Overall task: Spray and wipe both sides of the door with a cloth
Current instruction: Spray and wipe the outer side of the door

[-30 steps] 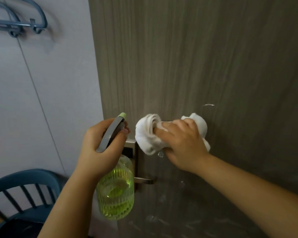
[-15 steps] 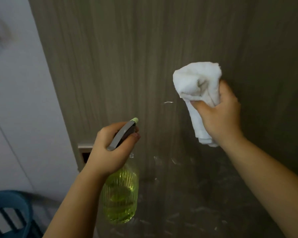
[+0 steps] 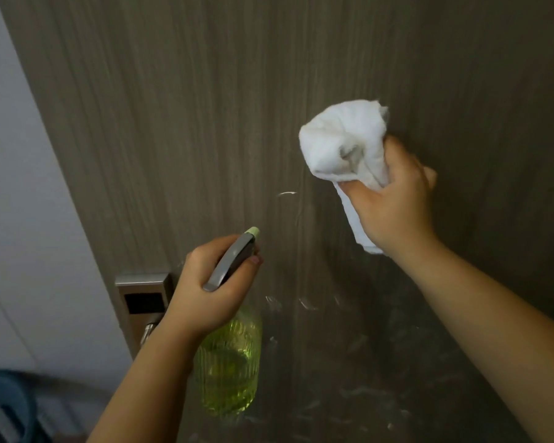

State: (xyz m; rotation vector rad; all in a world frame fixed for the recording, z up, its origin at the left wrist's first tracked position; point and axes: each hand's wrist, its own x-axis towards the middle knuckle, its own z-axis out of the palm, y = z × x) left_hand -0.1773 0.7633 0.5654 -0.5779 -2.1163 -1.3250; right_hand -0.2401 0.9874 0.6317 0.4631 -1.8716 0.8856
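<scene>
My right hand (image 3: pixel 394 203) grips the cloth (image 3: pixel 343 145) against the door (image 3: pixel 205 107), above the wet streaks; left hand (image 3: pixel 211 289) holds the spray bottle (image 3: pixel 227 362) near the latch edge.

White cloth (image 3: pixel 343 139); yellow-green ribbed bottle (image 3: pixel 227 372); grey-brown woodgrain door (image 3: pixel 205 107).

Pale, plain wall (image 3: pixel 23 193) filling the left side, crossed low down by a thin diagonal seam. Blue chair (image 3: pixel 5 407) cut off at the bottom left corner, only its curved top rail and a few dark spindles showing, blurred, just in front of that wall.
</scene>
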